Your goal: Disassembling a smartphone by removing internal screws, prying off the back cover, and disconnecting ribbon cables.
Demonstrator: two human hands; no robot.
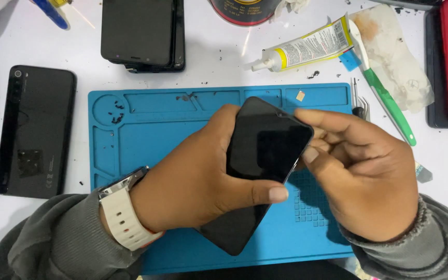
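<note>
The left hand (198, 171) is gripping a black phone (265, 142) above the blue mat (146, 124), its long axis tilting upper-right to lower-left; the right hand (364, 176) is pinching the phone's upper-right edge.

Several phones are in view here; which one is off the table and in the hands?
The black phone over the blue mat, gripped by the left hand and pinched at its edge by the right hand. The other phones all lie flat on the table.

dark phone screen (265, 142) center, white-yellow glue tube (307, 49) upper rt
</note>
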